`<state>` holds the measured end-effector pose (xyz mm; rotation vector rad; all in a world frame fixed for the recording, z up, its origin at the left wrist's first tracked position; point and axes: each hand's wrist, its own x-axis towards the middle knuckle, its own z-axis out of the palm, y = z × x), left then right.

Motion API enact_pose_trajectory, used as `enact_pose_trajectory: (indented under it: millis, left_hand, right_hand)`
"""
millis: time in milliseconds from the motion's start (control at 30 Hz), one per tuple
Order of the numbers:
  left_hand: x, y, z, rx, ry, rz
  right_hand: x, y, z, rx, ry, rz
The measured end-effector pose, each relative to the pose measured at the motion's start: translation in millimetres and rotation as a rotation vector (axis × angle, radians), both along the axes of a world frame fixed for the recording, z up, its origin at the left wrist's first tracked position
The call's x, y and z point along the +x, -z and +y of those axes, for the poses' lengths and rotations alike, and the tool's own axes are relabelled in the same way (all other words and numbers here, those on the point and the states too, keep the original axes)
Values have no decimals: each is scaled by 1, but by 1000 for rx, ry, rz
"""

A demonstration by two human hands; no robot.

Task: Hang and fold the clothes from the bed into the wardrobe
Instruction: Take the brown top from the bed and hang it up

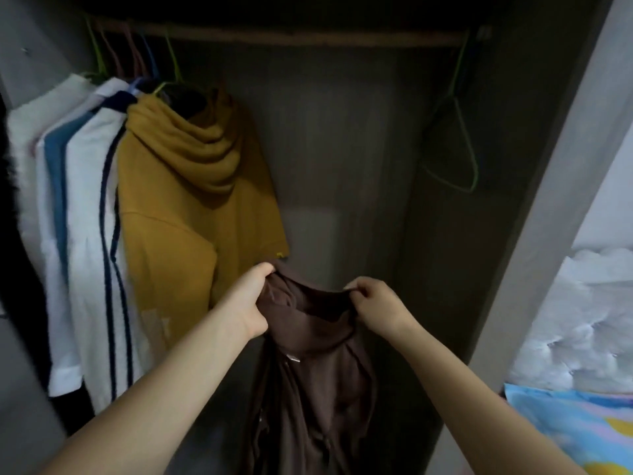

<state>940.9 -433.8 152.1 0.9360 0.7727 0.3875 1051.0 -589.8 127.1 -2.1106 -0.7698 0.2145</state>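
A brown hooded garment (pixel 315 382) hangs down in front of the open wardrobe (pixel 342 149). My left hand (pixel 251 296) grips its top edge on the left, and my right hand (pixel 371 305) pinches the top edge on the right, so the neck opening is spread between them. A wooden rail (pixel 291 37) runs across the wardrobe's top. On its left end hang a mustard hoodie (pixel 191 200) and several white and blue garments (pixel 78 217). One bare green hanger (pixel 457 132) hangs at the rail's right end.
The wardrobe's grey side panel (pixel 555 200) stands at the right. Beyond it lies the bed with a pale fluffy blanket (pixel 582 320) and a colourful printed sheet (pixel 575 430). Several coloured hanger hooks (pixel 130 46) crowd the rail's left end.
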Motion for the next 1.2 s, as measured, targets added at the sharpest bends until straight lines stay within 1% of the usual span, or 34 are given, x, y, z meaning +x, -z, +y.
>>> enact_pose_trajectory:
  millis: [67, 133, 267, 333, 400, 433, 467, 500, 567, 633, 700, 767, 833, 1000, 1133, 1200]
  left_hand:
    - [24, -3, 7, -21, 31, -35]
    - [49, -7, 15, -40, 83, -83]
    - [101, -20, 29, -93, 254, -116]
    - [121, -28, 37, -86, 340, -100]
    - [137, -35, 47, -42, 402, -88]
    - [144, -39, 53, -31, 432, -99]
    - [151, -42, 60, -28, 460, -114]
    - [157, -45, 66, -25, 484, -131]
    - [167, -48, 77, -18, 522, -157]
    - [174, -49, 87, -25, 552, -163]
    - [180, -48, 95, -37, 571, -158]
    - [183, -45, 103, -30, 582, -136]
    - [184, -42, 109, -26, 595, -123]
    - [181, -42, 121, -44, 626, -119]
    - [177, -40, 127, -47, 622, -120]
    - [174, -38, 130, -40, 633, -115]
  right_hand:
    - [13, -10, 18, 11, 21, -22]
    - [27, -29, 32, 52, 71, -88]
    - [58, -92, 51, 202, 215, -294]
    - [75, -131, 55, 225, 335, -483]
    - [96, -170, 53, 153, 535, -725]
    - [110, -188, 50, 73, 655, -822]
    - [124, -205, 45, -27, 775, -871]
    - [138, -220, 38, -137, 881, -863]
    - [161, -237, 24, -353, 1037, -777]
    - [176, -240, 17, -507, 1108, -763]
    - [183, -240, 15, -582, 1124, -804]
    - [187, -241, 17, -607, 1141, -814]
    - [188, -244, 20, -585, 1152, -791]
    - [186, -249, 21, -375, 1167, -687]
    - [174, -241, 37, -323, 1068, -741]
    - [167, -244, 43, -237, 1046, -736]
